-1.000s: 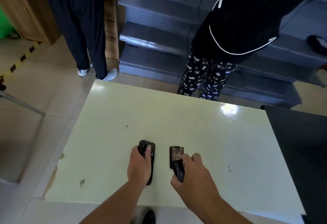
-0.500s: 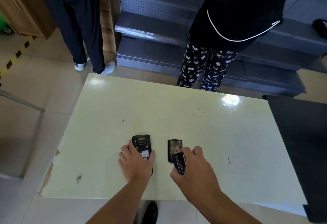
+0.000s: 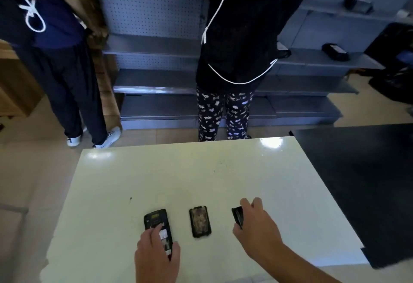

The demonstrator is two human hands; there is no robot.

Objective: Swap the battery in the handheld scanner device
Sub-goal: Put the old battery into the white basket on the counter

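Black scanner (image 3: 158, 226) flat on pale surface (image 3: 223, 182), back open, left hand (image 3: 156, 258) gripping its near end. Scuffed back cover (image 3: 200, 221) right of it. Right hand (image 3: 254, 226) clamps black battery (image 3: 238, 216).

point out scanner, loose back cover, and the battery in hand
scanner (image 3: 156, 220): head view, on its exposed upper back.
back cover (image 3: 200, 221): head view, centre of its worn inner face.
battery (image 3: 237, 215): head view, on the dark edge showing beside the right hand's fingers.
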